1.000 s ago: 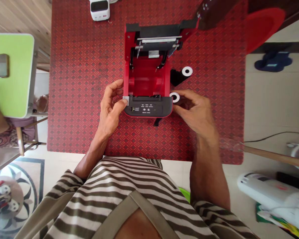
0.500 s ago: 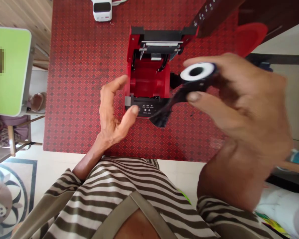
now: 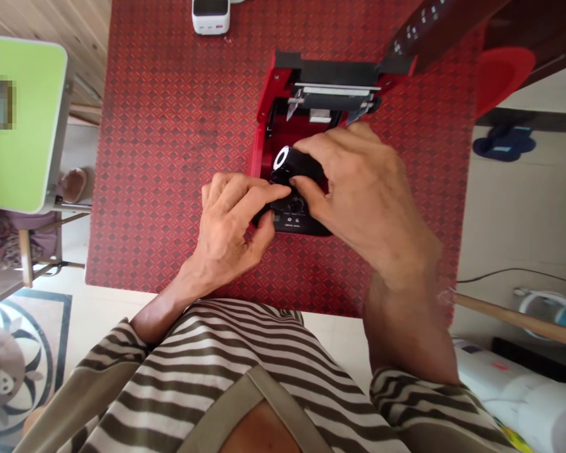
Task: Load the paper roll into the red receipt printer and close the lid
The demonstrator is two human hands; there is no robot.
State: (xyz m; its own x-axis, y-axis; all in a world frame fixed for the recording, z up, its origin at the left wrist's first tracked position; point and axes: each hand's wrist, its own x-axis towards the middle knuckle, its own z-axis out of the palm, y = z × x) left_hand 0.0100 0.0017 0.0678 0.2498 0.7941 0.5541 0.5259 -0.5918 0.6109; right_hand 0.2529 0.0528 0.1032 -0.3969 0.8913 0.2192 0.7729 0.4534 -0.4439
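A red and black printer stands with its lid tilted back and its bay uncovered. Inside the front of the bay is a black roll with a white ring-shaped end facing left. My right hand grips this roll from the right between thumb and fingers. At the printer's front left, my left hand is closed, index finger and thumb around a black strip that seems to be the roll's loose end. Its index fingertip reaches over the front panel. Both hands hide much of the bay.
Beneath the printer lies a red patterned tabletop. A small white device sits at the far edge. The dark raised lid leans back right, near a red round object. A green-topped table is at left.
My right hand has brought the roll left and down into the printer's bay. My left hand has moved right, closing at the strip on the front edge. The view has shifted slightly.
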